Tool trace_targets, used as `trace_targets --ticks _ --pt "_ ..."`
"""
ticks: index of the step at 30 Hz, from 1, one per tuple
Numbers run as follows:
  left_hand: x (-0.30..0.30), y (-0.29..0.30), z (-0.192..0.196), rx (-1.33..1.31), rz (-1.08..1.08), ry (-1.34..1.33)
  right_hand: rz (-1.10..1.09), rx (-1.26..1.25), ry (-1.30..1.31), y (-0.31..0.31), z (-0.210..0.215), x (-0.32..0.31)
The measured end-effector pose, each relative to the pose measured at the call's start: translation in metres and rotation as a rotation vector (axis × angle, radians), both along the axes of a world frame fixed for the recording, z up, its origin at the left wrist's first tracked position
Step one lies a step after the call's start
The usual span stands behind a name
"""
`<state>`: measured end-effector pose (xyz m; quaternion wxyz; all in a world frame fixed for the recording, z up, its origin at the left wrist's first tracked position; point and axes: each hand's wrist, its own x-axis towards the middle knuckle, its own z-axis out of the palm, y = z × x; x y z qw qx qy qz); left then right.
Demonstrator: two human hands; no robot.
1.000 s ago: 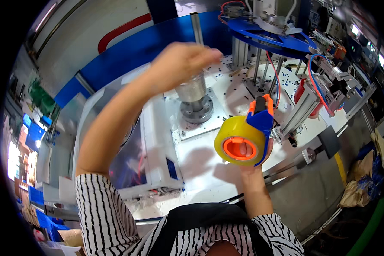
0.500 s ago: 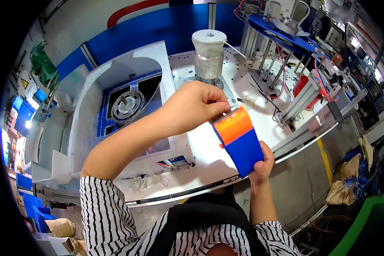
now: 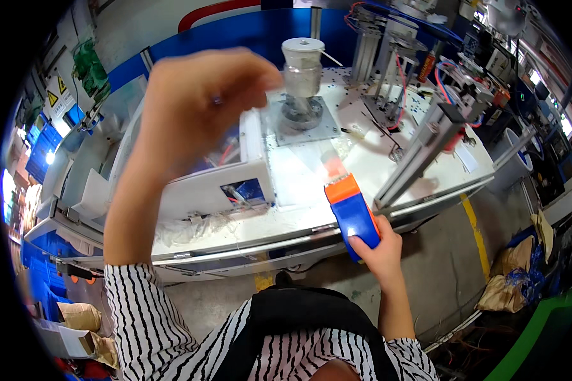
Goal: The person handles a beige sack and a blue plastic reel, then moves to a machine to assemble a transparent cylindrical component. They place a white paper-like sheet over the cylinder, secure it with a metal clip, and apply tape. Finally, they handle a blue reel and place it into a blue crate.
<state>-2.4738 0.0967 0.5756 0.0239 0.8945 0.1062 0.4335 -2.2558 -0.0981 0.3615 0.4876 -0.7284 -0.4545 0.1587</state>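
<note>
A blue-and-orange tape dispenser (image 3: 353, 213) is gripped by its handle in the right hand (image 3: 378, 247) over the white machine table (image 3: 311, 184), while clear tape (image 3: 311, 133) is seemingly pinched taut by the raised left hand (image 3: 197, 108), fingers pressed together.

Right hand (image 3: 380, 249) grips blue-orange tape dispenser (image 3: 353, 213); left hand (image 3: 200, 105) raised, pinching clear tape (image 3: 311, 136) above white machine table (image 3: 299, 184).
</note>
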Motion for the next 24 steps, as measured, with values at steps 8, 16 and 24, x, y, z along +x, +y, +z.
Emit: trace_targets --ticks 8,16,24 --pt "0.037 -0.116 0.004 0.598 -0.079 0.028 -0.067 -0.284 -0.501 0.078 -0.038 0.041" --pt "-0.006 -0.145 -0.017 0.185 -0.157 0.424 -0.248 0.182 -0.500 0.135 -0.042 0.061" --pt "-0.074 -0.235 -0.003 0.716 -0.247 0.467 0.157 1.704 -0.295 -0.082 0.152 0.027"
